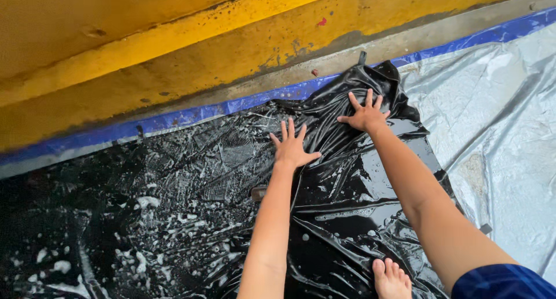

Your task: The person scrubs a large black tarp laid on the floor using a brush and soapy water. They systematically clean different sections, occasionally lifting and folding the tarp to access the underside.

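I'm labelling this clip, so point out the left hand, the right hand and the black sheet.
left hand [291, 150], head view, back of the hand.
right hand [366, 116], head view, back of the hand.
black sheet [347, 206], head view, wet glossy fold between the forearms.

Two hands: left hand [291, 150], right hand [365, 116]; one black wet sheet [341, 212]; one silver tarp [498, 114]; one bare foot [391, 279].

Both hands flat on wet black sheet [347, 206], fingers spread. Left hand [291, 149] on the soapy, foam-flecked part; right hand [365, 115] further up on a bunched, wrinkled fold near the sheet's top edge. Sheet lies on a silver-grey tarp [498, 119] with a blue border [191, 115], against a yellow painted wall [174, 38]. Bare foot [391, 279] on the sheet at the bottom.
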